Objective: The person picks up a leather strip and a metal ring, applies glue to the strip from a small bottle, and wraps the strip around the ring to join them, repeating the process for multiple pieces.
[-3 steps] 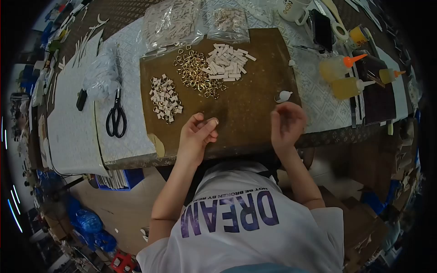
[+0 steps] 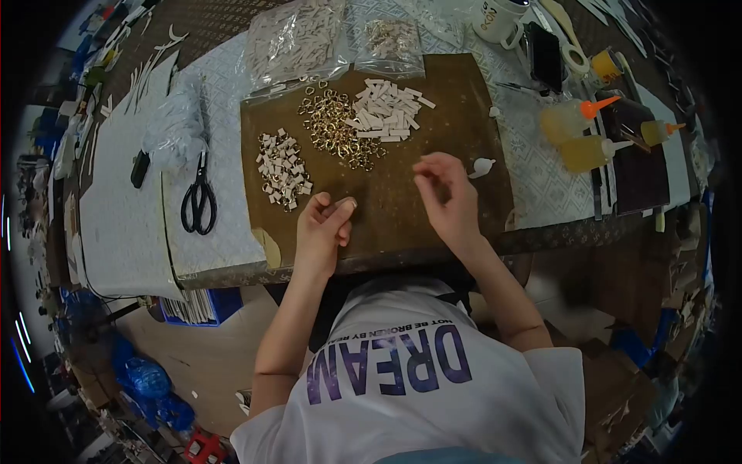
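My left hand (image 2: pixel 323 230) is closed over the front of the brown board (image 2: pixel 402 224), thumb pressed on the bent fingers. What it pinches is too small to make out. My right hand (image 2: pixel 450 199) hovers over the board's right half, fingers curved with a gap to the thumb, and nothing shows in it. A small white round bottle (image 2: pixel 483 166) lies just right of that hand. Ahead are a heap of gold-coloured metal rings (image 2: pixel 331 124) and a pile of pale flat strips (image 2: pixel 388 110). Left of them sit many small pale loops with metal rings (image 2: pixel 283 172).
Two clear bags of parts (image 2: pixel 295 39) lie behind the board. Black-handled scissors (image 2: pixel 199 205) rest at left. Yellowish squeeze bottles (image 2: pixel 583 151), a phone (image 2: pixel 545 58) and a white mug (image 2: pixel 497 22) stand or lie on the right.
My right hand has moved left, away from the small white bottle and towards the board's middle. My left hand has shifted slightly left, still closed.
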Available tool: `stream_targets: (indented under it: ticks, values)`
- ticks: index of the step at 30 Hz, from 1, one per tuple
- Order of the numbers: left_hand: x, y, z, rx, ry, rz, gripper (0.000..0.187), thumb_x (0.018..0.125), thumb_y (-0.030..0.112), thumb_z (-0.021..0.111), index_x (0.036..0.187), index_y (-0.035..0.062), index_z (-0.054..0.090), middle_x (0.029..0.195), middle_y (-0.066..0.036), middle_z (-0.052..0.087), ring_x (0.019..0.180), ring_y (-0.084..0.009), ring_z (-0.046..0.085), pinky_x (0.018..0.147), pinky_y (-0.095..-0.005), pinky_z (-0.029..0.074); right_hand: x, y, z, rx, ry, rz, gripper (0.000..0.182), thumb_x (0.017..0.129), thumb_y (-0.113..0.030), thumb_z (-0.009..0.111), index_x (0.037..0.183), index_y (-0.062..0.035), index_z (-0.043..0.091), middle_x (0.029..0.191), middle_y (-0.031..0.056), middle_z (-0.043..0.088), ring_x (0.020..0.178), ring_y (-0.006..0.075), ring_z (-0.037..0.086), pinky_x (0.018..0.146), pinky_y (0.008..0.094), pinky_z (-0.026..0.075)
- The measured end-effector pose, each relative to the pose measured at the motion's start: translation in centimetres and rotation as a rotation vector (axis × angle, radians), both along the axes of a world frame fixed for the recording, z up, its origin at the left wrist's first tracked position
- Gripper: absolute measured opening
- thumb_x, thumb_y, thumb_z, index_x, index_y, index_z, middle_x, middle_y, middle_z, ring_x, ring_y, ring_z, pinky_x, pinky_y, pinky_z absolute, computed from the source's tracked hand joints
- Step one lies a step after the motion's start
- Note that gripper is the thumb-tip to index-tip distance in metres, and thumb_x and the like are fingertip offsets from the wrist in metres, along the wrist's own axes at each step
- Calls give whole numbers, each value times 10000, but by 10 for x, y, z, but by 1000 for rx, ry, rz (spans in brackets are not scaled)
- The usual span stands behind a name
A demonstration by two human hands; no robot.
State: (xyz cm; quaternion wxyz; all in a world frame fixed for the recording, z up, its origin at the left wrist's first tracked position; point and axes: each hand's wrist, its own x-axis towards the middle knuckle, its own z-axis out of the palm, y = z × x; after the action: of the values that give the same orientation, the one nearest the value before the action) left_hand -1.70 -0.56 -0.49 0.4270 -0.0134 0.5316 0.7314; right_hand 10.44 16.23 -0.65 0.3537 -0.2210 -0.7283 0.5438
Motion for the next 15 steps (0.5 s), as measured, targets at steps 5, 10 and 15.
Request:
stream_targets:
  ticks: [5, 10, 15]
  values:
    - [5, -8, -5, -2, 98, 50, 283, 839, 24, 627, 821, 138, 369, 904, -101, 624, 468, -50, 408, 394, -183, 297, -56, 16, -12, 430, -261, 24, 122, 813, -47, 614, 933, -56, 593, 899, 78, 567, 828, 225, 584, 717, 306, 470]
    - [5, -13, -8, 114, 37, 90, 305, 846, -6, 603, 762, 131, 344, 918, -121, 623, 454, -61, 391, 388, -199, 286, -80, 23, -14, 623, -387, 55, 139, 784, -109, 634, 906, -53, 597, 895, 87, 552, 874, 281, 557, 757, 365, 457]
    - [3, -21, -10, 211, -4, 79, 337, 855, -14, 580, 700, 150, 330, 930, -115, 618, 466, -38, 363, 406, -181, 262, -86, 29, -20, 533, -494, 53, 123, 781, -117, 649, 867, -47, 597, 889, 81, 559, 840, 241, 585, 726, 348, 469]
